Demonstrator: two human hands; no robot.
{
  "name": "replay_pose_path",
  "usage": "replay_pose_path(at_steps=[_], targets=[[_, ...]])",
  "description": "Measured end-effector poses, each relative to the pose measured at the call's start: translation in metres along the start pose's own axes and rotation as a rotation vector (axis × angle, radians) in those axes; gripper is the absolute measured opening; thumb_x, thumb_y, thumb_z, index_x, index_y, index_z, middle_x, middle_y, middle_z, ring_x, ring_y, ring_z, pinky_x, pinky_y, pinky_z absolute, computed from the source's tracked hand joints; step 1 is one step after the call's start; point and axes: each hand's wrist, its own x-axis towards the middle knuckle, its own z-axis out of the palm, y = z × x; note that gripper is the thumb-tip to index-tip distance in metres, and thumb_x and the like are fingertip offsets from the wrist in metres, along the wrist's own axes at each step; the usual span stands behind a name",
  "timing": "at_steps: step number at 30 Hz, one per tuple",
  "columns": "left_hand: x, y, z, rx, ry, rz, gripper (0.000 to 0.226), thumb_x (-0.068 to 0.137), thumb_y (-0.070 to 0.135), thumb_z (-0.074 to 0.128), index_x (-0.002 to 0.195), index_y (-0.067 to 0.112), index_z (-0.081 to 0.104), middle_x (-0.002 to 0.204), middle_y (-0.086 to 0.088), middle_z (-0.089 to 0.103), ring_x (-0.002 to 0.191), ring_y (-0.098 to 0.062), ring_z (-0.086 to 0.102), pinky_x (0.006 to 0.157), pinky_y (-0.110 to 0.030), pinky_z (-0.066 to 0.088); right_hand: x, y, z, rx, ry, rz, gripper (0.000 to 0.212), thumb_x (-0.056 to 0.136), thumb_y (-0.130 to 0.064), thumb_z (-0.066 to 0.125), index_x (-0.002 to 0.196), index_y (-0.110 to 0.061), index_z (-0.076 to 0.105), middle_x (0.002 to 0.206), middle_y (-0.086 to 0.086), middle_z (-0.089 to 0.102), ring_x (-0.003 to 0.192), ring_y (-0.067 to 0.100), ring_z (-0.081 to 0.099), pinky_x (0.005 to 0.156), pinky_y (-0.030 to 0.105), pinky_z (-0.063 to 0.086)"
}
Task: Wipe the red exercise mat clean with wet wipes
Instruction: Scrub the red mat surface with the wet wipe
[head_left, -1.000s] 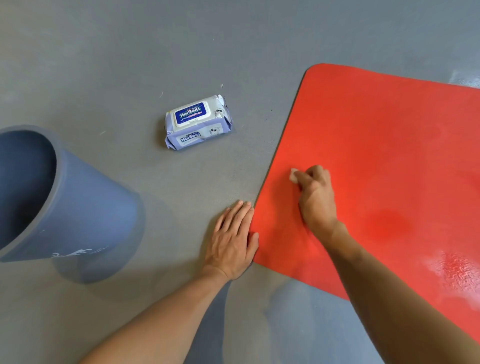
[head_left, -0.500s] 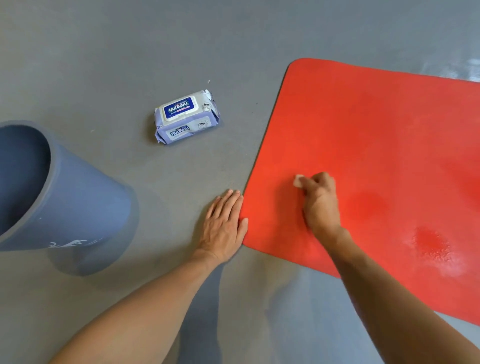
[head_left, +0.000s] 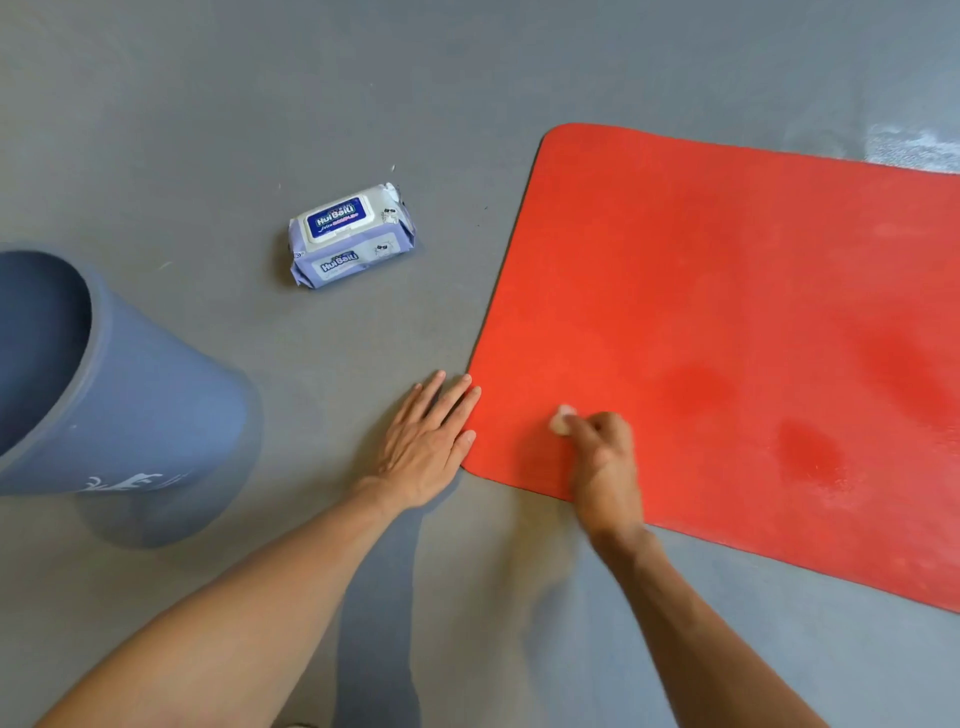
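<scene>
We judge the job part done: right of our right hand (head_left: 605, 462) the mat (head_left: 727, 322) shows darker damp patches and a glossy sheen, while the stretch beyond it looks dry and matte, so much wiping is left. That hand's grip is curled round a balled white wipe (head_left: 561, 420), pinching it against the mat near its rounded near corner. Our left hand (head_left: 423, 441) lies flat, fingers spread straight on the floor (head_left: 260, 104), its fingertips touching the mat's edge (perhaps bracing it). The mat is thin, red and finely textured, on smooth grey floor. Beyond the left hand sits the soft, crinkled pack (head_left: 350, 234), lid closed; further left, a smooth blue bin (head_left: 145, 415).
</scene>
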Motion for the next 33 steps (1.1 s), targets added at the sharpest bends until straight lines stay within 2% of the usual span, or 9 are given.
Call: replay_pose_path(at_steps=[3,7,9,11,14,17,22,28,33], targets=[[0.0,0.004,-0.002,-0.014,-0.024,-0.025,0.06,0.106,0.043,0.033,0.159,0.017,0.041,0.167,0.0,0.035,0.156,-0.031,0.028,0.127,-0.049,0.019,0.006,0.016,-0.013,-0.13,0.083,0.233,0.027,0.09,-0.056,0.066,0.08,-0.031,0.057,0.093,-0.004,0.051,0.078,0.019,0.053,0.08,0.048,0.044],[0.002,0.008,-0.005,-0.034,-0.062,-0.055,0.062,0.104,0.043,0.031,0.159,0.017,0.041,0.167,0.0,0.035,0.156,-0.031,0.026,0.128,-0.051,0.022,-0.016,-0.039,0.029,0.004,0.128,0.157,0.024,0.102,-0.038,0.058,0.084,-0.023,0.052,0.093,-0.005,0.048,0.084,0.014,0.048,0.092,0.046,0.043],[0.003,0.008,-0.006,-0.042,-0.077,-0.059,0.063,0.104,0.044,0.029,0.16,0.017,0.04,0.169,0.0,0.033,0.157,-0.03,0.023,0.128,-0.05,0.021,-0.039,-0.072,0.047,0.26,-0.063,0.11,0.005,0.103,-0.019,0.056,0.1,-0.018,0.06,0.105,0.001,0.051,0.096,0.018,0.049,0.091,0.041,0.042],[0.003,0.007,-0.007,-0.035,-0.085,-0.062,0.063,0.105,0.045,0.028,0.16,0.017,0.039,0.169,0.001,0.031,0.158,-0.029,0.021,0.129,-0.049,0.02,-0.051,-0.074,0.05,0.275,-0.235,0.002,0.026,0.1,-0.002,0.051,0.122,-0.01,0.062,0.118,0.011,0.049,0.106,0.026,0.047,0.09,0.039,0.044],[0.003,0.007,-0.006,-0.032,-0.062,-0.059,0.061,0.104,0.043,0.031,0.158,0.016,0.043,0.167,0.0,0.036,0.157,-0.03,0.026,0.127,-0.051,0.023,-0.035,-0.036,0.023,0.275,-0.13,0.044,0.011,0.103,-0.029,0.058,0.103,-0.025,0.068,0.106,-0.001,0.054,0.1,0.015,0.053,0.096,0.043,0.045],[0.002,0.009,-0.003,-0.036,-0.042,-0.063,0.059,0.105,0.041,0.033,0.157,0.016,0.045,0.166,0.0,0.038,0.155,-0.031,0.029,0.126,-0.051,0.024,-0.031,0.002,-0.017,0.012,0.05,0.213,0.026,0.098,-0.052,0.06,0.085,-0.03,0.062,0.097,-0.007,0.053,0.09,0.012,0.054,0.099,0.049,0.044],[0.002,0.006,-0.007,-0.071,-0.05,-0.04,0.057,0.107,0.039,0.028,0.157,0.017,0.045,0.166,0.001,0.038,0.156,-0.03,0.028,0.127,-0.049,0.023,-0.044,-0.034,0.019,0.135,0.137,0.323,0.029,0.101,-0.047,0.057,0.083,-0.025,0.053,0.09,-0.008,0.047,0.087,0.016,0.048,0.097,0.054,0.043],[0.004,-0.006,-0.013,-0.07,-0.095,0.001,0.061,0.105,0.036,0.021,0.159,0.016,0.042,0.167,0.003,0.036,0.157,-0.026,0.026,0.127,-0.043,0.026,-0.056,-0.096,0.072,0.502,-0.216,0.153,0.043,0.095,-0.03,0.026,0.115,-0.015,0.061,0.118,0.008,0.05,0.107,0.025,0.045,0.088,0.035,0.04],[0.003,-0.003,-0.01,-0.103,-0.057,-0.011,0.056,0.108,0.033,0.024,0.157,0.016,0.046,0.165,0.003,0.04,0.155,-0.028,0.031,0.124,-0.046,0.032,-0.037,-0.027,0.009,0.336,-0.007,0.409,0.021,0.096,-0.044,0.064,0.079,-0.032,0.062,0.088,-0.005,0.051,0.078,0.012,0.05,0.083,0.044,0.044]])
